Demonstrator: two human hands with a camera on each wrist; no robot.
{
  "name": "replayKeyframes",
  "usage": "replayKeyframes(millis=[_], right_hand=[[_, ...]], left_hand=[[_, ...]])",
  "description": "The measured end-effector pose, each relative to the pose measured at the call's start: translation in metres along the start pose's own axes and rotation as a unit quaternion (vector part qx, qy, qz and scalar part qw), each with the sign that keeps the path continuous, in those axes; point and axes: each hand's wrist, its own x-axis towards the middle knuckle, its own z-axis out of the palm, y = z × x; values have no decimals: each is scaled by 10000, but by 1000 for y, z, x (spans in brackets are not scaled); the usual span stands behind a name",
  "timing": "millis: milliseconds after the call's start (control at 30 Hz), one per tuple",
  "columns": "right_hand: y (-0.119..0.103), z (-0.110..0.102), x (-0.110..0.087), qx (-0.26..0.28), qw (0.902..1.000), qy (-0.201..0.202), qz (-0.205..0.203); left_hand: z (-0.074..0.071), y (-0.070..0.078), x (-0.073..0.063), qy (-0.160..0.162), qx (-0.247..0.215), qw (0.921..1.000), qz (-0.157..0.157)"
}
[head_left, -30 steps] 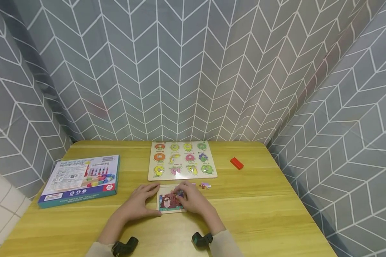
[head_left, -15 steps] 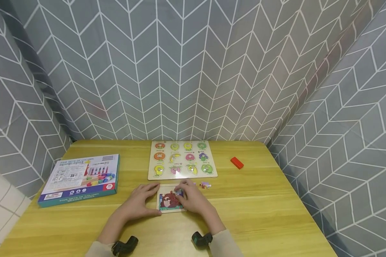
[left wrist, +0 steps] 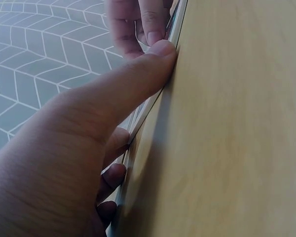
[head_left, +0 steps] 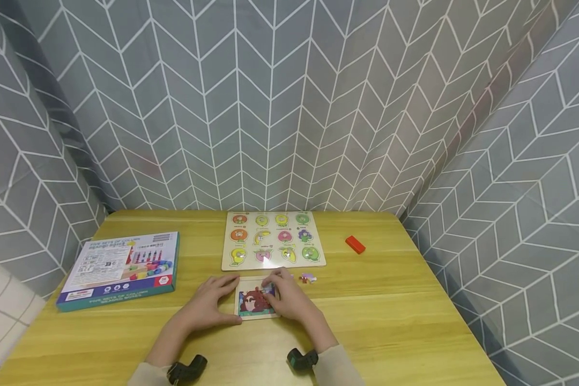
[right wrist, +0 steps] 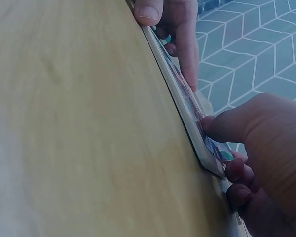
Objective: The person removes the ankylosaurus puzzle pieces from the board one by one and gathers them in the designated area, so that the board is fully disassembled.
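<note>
A small framed jigsaw puzzle [head_left: 254,303] with a brown animal picture lies on the table between the hands. My left hand [head_left: 210,303] holds its left side, thumb at the near corner and fingers at the far corner. In the left wrist view, the left thumb [left wrist: 155,64] lies along the frame's edge. The right hand [head_left: 289,298] is over the puzzle's right part, thumb and fingers bent around a puzzle piece [right wrist: 227,155], mostly hidden. Its thumb [right wrist: 222,126] touches the picture in the right wrist view. Loose puzzle pieces [head_left: 307,278] lie just beyond the right hand.
Behind the puzzle lies a wooden fruit peg board [head_left: 273,241]. A flat toy box [head_left: 120,271] sits at the left, and a red block [head_left: 355,245] at the right. The wooden table [head_left: 391,321] meets a grey patterned curtain [head_left: 280,107].
The right hand's fingers have shifted slightly over the puzzle's upper right, and the dark patch by them now looks pale blue. The left hand stays in place.
</note>
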Motion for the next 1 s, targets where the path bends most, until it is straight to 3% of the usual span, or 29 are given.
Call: replayKeyframes(millis=[367, 1000], right_hand=[[6, -2, 1, 178, 9997, 121, 123], [4, -5, 1, -519, 9984, 163, -149]], left_hand=[[0, 0, 1, -4, 13, 10000, 8], [0, -1, 1, -13, 15, 10000, 19]])
